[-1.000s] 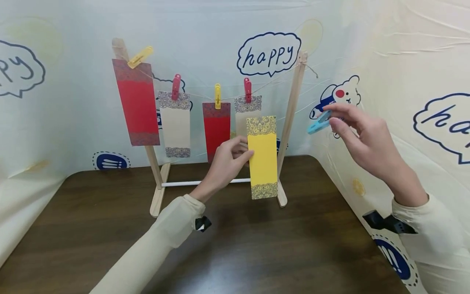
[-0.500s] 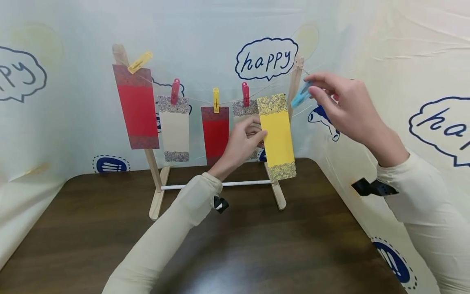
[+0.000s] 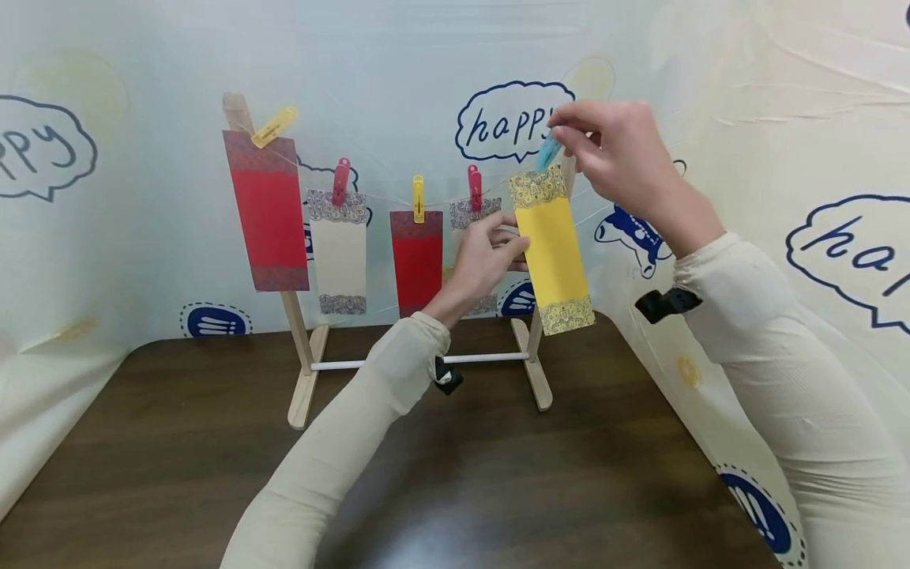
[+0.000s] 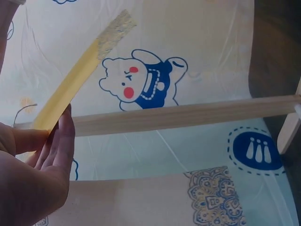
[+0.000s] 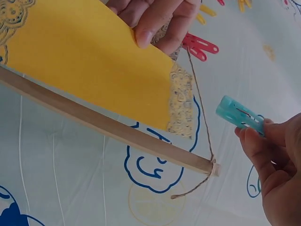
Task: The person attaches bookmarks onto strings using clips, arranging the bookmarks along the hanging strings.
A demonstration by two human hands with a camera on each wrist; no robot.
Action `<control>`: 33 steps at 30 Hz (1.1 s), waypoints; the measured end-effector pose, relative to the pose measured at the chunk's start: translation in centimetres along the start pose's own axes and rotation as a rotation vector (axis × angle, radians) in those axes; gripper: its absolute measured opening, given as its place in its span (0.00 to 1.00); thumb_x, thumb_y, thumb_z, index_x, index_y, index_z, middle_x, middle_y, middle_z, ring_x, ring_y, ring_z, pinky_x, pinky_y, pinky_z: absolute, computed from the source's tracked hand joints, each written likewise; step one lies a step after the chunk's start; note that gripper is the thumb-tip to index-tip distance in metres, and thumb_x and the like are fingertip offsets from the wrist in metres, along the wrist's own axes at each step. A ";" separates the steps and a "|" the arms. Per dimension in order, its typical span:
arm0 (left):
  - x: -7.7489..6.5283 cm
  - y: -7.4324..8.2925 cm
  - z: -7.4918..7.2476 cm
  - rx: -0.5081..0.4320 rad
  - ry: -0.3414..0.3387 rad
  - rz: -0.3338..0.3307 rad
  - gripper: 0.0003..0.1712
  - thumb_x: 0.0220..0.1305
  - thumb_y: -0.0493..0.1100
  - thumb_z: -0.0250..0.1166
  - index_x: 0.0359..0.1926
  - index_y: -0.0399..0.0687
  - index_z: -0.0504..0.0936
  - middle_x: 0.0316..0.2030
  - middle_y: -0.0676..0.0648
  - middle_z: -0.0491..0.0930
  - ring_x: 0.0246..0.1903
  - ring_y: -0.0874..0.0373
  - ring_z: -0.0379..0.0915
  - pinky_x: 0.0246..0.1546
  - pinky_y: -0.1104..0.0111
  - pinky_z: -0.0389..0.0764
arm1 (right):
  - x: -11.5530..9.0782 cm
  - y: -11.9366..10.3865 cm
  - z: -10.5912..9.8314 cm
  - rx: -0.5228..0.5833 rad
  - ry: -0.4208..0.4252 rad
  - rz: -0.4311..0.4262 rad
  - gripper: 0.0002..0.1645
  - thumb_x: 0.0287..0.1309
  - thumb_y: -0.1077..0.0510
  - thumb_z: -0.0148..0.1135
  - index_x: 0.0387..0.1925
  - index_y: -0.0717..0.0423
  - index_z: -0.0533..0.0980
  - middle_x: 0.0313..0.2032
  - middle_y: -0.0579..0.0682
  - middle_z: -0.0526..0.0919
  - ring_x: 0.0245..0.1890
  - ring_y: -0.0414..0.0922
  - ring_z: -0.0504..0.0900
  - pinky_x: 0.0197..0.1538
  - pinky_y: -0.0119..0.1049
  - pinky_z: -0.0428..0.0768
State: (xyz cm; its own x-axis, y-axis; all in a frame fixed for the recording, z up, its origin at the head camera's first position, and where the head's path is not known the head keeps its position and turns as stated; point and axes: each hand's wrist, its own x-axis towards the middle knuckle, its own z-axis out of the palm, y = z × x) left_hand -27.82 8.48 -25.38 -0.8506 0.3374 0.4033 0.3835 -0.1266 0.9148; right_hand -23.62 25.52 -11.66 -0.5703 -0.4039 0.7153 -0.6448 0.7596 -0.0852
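My left hand (image 3: 483, 261) pinches the left edge of a yellow card (image 3: 554, 253) with lace-patterned ends, between thumb and fingers. The card leans, its top near the string at the stand's right post. Above it, my right hand (image 3: 618, 154) pinches a light blue clothespin (image 3: 547, 150) that points down at the card's top edge. In the right wrist view, the clothespin (image 5: 240, 113) is apart from both the string (image 5: 201, 103) and the patterned end of the card (image 5: 181, 101).
The wooden stand (image 3: 536, 371) carries the string. From it hang a large red card (image 3: 266, 213), a cream card (image 3: 340, 261), a smaller red card (image 3: 417, 265) and another cream card (image 3: 465, 217), on yellow and red clothespins. A brown table (image 3: 455, 474) lies below.
My left hand has moved up and right with the yellow card, which now tilts. The right hand has come left and up with the blue clothespin, to above the card's top.
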 end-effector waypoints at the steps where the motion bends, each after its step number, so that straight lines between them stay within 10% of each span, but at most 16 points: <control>1: 0.1 0.0 0.0 -0.004 0.009 0.008 0.13 0.69 0.34 0.62 0.53 0.37 0.77 0.43 0.40 0.86 0.37 0.48 0.86 0.39 0.62 0.86 | 0.3 0.1 0.1 -0.003 -0.001 0.003 0.15 0.73 0.58 0.54 0.50 0.63 0.81 0.43 0.55 0.87 0.31 0.42 0.78 0.37 0.21 0.75; 19: 0.5 -0.3 -0.1 -0.019 0.050 0.063 0.12 0.70 0.34 0.62 0.53 0.40 0.79 0.40 0.41 0.86 0.35 0.49 0.85 0.38 0.59 0.86 | 3.0 1.0 0.3 0.021 -0.196 0.160 0.17 0.73 0.58 0.53 0.54 0.63 0.81 0.49 0.57 0.85 0.46 0.46 0.84 0.54 0.39 0.81; 33: 1.0 -0.5 -0.6 0.032 0.067 0.084 0.12 0.69 0.34 0.62 0.53 0.41 0.79 0.39 0.42 0.86 0.35 0.51 0.85 0.37 0.62 0.86 | 3.5 2.0 0.5 0.062 -0.243 0.239 0.21 0.74 0.53 0.52 0.56 0.62 0.80 0.46 0.56 0.85 0.37 0.47 0.79 0.41 0.30 0.75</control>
State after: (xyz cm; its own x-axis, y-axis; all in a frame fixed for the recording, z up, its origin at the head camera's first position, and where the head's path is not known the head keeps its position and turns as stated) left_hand -29.07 8.28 -25.43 -0.8368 0.2636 0.4799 0.4648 -0.1212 0.8771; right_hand -27.17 25.42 -9.66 -0.8085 -0.3335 0.4849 -0.5040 0.8179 -0.2778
